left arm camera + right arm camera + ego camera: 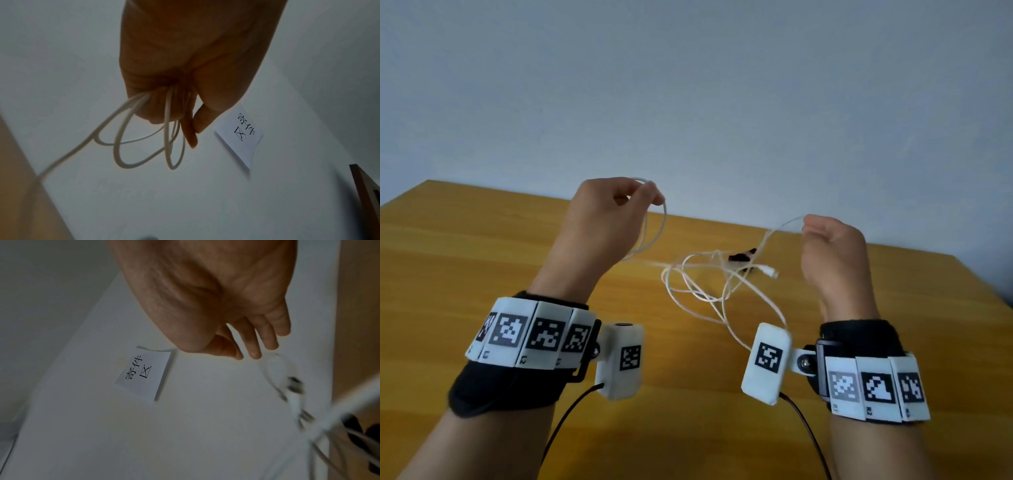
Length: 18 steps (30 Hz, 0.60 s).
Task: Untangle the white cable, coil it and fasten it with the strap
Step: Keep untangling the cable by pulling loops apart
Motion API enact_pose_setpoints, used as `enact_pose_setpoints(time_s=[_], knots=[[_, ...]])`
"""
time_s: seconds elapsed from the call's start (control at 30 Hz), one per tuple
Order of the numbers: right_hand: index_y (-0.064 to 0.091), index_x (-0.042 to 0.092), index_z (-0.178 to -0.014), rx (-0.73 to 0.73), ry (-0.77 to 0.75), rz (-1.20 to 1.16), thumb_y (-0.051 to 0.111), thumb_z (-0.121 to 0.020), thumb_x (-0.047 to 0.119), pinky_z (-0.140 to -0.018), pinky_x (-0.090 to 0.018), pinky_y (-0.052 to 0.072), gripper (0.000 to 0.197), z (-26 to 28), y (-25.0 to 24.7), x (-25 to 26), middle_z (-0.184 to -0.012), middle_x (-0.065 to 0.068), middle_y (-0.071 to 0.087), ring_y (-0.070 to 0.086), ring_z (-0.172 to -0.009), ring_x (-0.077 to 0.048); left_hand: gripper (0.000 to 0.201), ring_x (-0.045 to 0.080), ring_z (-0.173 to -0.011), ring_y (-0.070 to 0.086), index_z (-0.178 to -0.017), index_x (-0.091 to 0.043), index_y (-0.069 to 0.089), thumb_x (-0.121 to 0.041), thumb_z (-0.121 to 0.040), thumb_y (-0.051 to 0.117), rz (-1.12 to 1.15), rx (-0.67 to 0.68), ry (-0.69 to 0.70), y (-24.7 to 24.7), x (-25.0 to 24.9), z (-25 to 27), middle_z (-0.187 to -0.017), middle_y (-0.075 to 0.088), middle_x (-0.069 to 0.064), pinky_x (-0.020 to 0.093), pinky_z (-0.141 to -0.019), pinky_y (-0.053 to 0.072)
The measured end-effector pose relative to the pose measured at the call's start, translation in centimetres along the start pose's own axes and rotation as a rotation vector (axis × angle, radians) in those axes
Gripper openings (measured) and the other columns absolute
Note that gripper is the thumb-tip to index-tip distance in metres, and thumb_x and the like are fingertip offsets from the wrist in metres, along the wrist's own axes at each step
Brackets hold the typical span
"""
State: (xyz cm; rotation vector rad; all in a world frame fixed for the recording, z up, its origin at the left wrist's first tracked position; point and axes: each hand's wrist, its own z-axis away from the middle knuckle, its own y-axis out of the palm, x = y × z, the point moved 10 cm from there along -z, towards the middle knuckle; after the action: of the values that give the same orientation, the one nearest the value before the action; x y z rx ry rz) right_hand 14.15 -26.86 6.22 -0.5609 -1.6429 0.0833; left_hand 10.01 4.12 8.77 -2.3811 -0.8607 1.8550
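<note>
1. Above the bench (482, 240), a few loops of the white cable (698, 284) were held gathered in the left hand (602, 219), its fingers curled round them; in the left wrist view several turns were seen hanging from the fist.
2. A single strand was pinched between thumb and fingertips of the right hand (832, 246), lifted clear of the bench and leading down to the heap.
3. Most of the cable was left lying on the bench between the two hands, crossed over itself in loose tangled loops, with a white plug (770, 272) at the far side.
4. A dark piece (743, 256), judged to be the strap, was seen lying among the loops, not yet used.
5. Coiling was judged as only begun: the untangling was unfinished, most turns were still to be gathered, and fastening was not started.
</note>
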Motion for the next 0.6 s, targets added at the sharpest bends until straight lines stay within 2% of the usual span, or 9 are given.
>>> enact_pose_setpoints(time_s=[0.07, 0.1, 0.17, 0.27, 0.33, 0.4, 0.47, 0.53, 0.6], knots=[[0.058, 0.016, -0.144, -0.007, -0.022, 0.018, 0.047, -0.105, 0.010, -0.106, -0.028, 0.044, 0.042, 0.1, -0.4, 0.6, -0.144, 0.000, 0.062, 0.058, -0.129, -0.014, 0.030, 0.007, -0.044, 0.036, -0.084, -0.021, 0.076, -0.029, -0.099, 0.051, 0.049, 0.008, -0.034, 0.3, -0.1, 0.2, -0.051, 0.055, -0.012, 0.027, -0.056, 0.033], [0.061, 0.017, -0.140, -0.031, -0.060, 0.007, 0.050, -0.103, 0.009, -0.104, -0.028, 0.046, 0.040, 0.1, -0.8, 1.3, -0.138, 0.002, 0.065, 0.060, -0.123, -0.011, 0.030, 0.007, -0.047, 0.039, -0.082, -0.020, 0.073, -0.027, -0.099, 0.049, 0.076, 0.013, -0.054, 0.4, -0.2, 0.3, -0.047, 0.049, -0.016, 0.028, -0.058, 0.033], [0.068, 0.022, -0.127, -0.056, -0.193, 0.000, 0.055, -0.100, 0.009, -0.100, -0.026, 0.051, 0.033, 0.7, -1.4, 3.5, -0.122, 0.010, 0.072, 0.066, -0.113, -0.005, 0.028, 0.013, -0.055, 0.039, -0.078, -0.019, 0.064, -0.027, -0.098, 0.047, 0.161, 0.041, -0.080, 0.7, -0.2, 0.2, -0.052, 0.042, -0.015, 0.031, -0.061, 0.033], [0.072, 0.024, -0.114, 0.085, -0.358, -0.005, 0.060, -0.099, 0.010, -0.091, -0.022, 0.056, 0.024, 2.4, 0.8, 6.4, -0.102, 0.013, 0.077, 0.071, -0.101, 0.001, 0.022, 0.014, -0.055, 0.036, -0.077, -0.023, 0.049, -0.026, -0.098, 0.045, 0.282, 0.119, -0.105, 1.7, -0.5, 0.4, -0.060, 0.040, -0.011, 0.034, -0.057, 0.031], [0.068, 0.024, -0.124, 0.237, -0.399, -0.035, 0.066, -0.099, 0.017, -0.097, -0.022, 0.055, 0.027, 3.9, 3.5, 7.4, -0.115, 0.013, 0.074, 0.068, -0.108, 0.003, 0.017, 0.015, -0.055, 0.037, -0.083, -0.023, 0.046, -0.024, -0.100, 0.046, 0.323, 0.181, -0.130, 2.6, -0.7, 0.8, -0.060, 0.042, -0.011, 0.034, -0.056, 0.032], [0.054, 0.030, -0.145, 0.368, -0.446, 0.008, 0.069, -0.097, 0.027, -0.110, -0.020, 0.045, 0.051, 5.3, 6.3, 7.8, -0.143, 0.016, 0.060, 0.054, -0.131, 0.005, 0.008, 0.015, -0.053, 0.036, -0.093, -0.019, 0.048, -0.018, -0.101, 0.047, 0.319, 0.237, -0.130, 3.4, -1.1, 1.3, -0.057, 0.044, -0.011, 0.031, -0.054, 0.031], [0.037, 0.037, -0.157, 0.487, -0.468, 0.094, 0.069, -0.097, 0.037, -0.111, -0.014, 0.035, 0.067, 6.4, 8.4, 7.6, -0.156, 0.022, 0.046, 0.041, -0.142, 0.007, 0.004, 0.014, -0.051, 0.036, -0.100, -0.018, 0.051, -0.014, -0.100, 0.049, 0.286, 0.300, -0.102, 4.2, -1.6, 1.9, -0.057, 0.045, -0.007, 0.030, -0.053, 0.030], [0.040, 0.037, -0.155, 0.564, -0.475, 0.145, 0.067, -0.098, 0.042, -0.107, -0.016, 0.039, 0.064, 6.8, 9.5, 7.3, -0.150, 0.023, 0.053, 0.045, -0.138, 0.007, 0.007, 0.015, -0.050, 0.035, -0.099, -0.018, 0.054, -0.011, -0.099, 0.051, 0.279, 0.341, -0.073, 4.7, -2.0, 2.3, -0.060, 0.044, -0.002, 0.029, -0.051, 0.030], [0.057, 0.034, -0.142, 0.603, -0.478, 0.129, 0.065, -0.101, 0.036, -0.101, -0.019, 0.047, 0.042, 6.7, 9.7, 7.2, -0.129, 0.021, 0.069, 0.060, -0.122, 0.006, 0.009, 0.016, -0.049, 0.031, -0.097, -0.017, 0.053, -0.008, -0.099, 0.050, 0.336, 0.377, -0.063, 5.0, -2.2, 2.5, -0.059, 0.042, -0.001, 0.026, -0.048, 0.028]])
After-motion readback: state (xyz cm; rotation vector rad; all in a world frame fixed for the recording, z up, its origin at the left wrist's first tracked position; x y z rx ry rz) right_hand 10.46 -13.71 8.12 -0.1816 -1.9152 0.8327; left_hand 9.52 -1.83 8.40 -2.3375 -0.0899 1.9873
